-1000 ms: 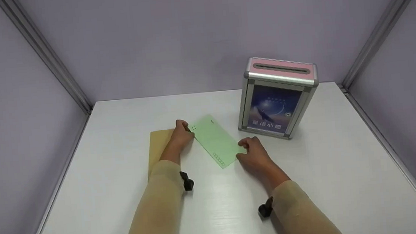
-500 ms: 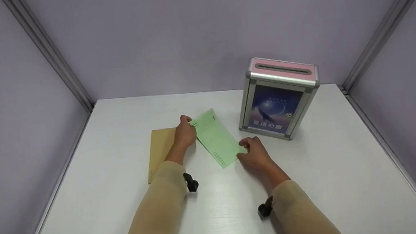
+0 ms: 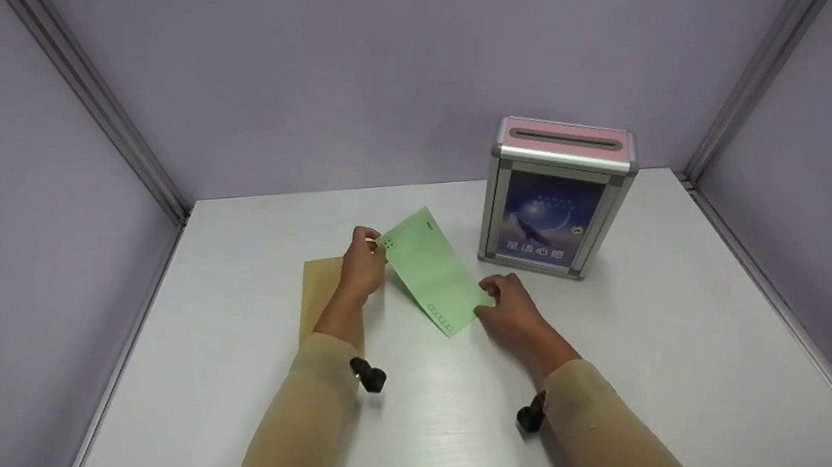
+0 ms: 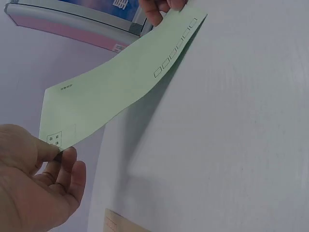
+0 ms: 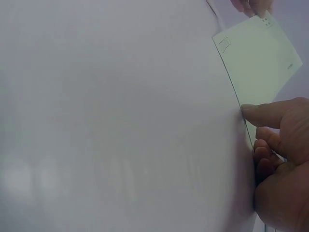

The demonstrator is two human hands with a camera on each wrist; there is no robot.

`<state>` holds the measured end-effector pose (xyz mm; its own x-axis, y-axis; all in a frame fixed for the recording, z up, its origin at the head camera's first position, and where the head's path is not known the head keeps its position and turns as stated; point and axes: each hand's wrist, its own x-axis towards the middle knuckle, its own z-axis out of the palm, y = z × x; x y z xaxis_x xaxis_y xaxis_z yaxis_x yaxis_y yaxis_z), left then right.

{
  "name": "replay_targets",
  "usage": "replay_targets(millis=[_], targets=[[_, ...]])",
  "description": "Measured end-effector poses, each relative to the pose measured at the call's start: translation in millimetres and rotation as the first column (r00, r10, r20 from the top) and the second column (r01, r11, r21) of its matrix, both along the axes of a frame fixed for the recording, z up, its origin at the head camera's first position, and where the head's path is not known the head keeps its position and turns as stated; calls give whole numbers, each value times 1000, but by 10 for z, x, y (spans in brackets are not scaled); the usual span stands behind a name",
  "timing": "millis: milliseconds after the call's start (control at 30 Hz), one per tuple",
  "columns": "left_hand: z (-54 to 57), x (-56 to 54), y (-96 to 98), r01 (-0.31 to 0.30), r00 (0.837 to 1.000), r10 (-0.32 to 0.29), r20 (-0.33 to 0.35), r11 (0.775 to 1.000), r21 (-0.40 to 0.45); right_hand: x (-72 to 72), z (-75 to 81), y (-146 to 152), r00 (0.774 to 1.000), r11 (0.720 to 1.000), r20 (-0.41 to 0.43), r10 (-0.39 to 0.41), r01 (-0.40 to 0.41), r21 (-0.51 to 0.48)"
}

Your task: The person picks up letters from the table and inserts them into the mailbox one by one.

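My left hand (image 3: 363,268) pinches the green envelope (image 3: 428,274) by its left corner, above the white tabletop (image 3: 440,419); my right hand (image 3: 515,316) pinches its right corner. Light, even pressure should spare it creases.

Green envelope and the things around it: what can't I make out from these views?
Green envelope, underside: mostly hidden by its upper face, head view.
Brown envelope: partly hidden by left arm, head view; cut off by bottom edge, left wrist view.
Box, upper lettering: too small, head view.
Right grip: cut off by top edge, left wrist view.
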<state>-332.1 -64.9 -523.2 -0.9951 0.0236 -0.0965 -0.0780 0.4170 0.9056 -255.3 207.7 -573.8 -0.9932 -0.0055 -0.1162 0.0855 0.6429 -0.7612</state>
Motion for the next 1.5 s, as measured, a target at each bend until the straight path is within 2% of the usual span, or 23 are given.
replay_targets(millis=[233, 467, 667, 800, 967, 1167, 1367, 1433, 1500], targets=[[150, 30, -1, 8, 1000, -7, -6, 995, 95, -27, -13, 34, 1000, 1000, -23, -13, 13, -19], [318, 127, 32, 37, 999, -33, -25, 983, 179, -18, -34, 67, 999, 985, -20, -45, 41, -170], [501, 209, 98, 116, 992, -104, -73, 975, 190, -24, -43, 112, 999, 967, -10, -39, 35, -254], [570, 244, 130, 154, 984, -135, -119, 974, 165, -43, -57, 147, 999, 958, -25, -21, 13, -285], [641, 296, 160, 203, 966, -180, -185, 972, 115, -51, -82, 178, 999, 943, -29, -20, 10, -331], [701, 334, 207, 240, 948, -218, -234, 968, 71, -69, -109, 178, 999, 920, -17, -43, 33, -390], [711, 371, 266, 263, 894, -281, -349, 960, -100, -99, -148, 184, 999, 928, -16, -33, 25, -372], [720, 381, 277, 269, 882, -301, -363, 953, -138, -110, -163, 182, 999, 931, -20, -32, 22, -364], [726, 391, 282, 278, 876, -317, -364, 948, -154, -109, -162, 173, 999, 933, -24, -30, 19, -360]])
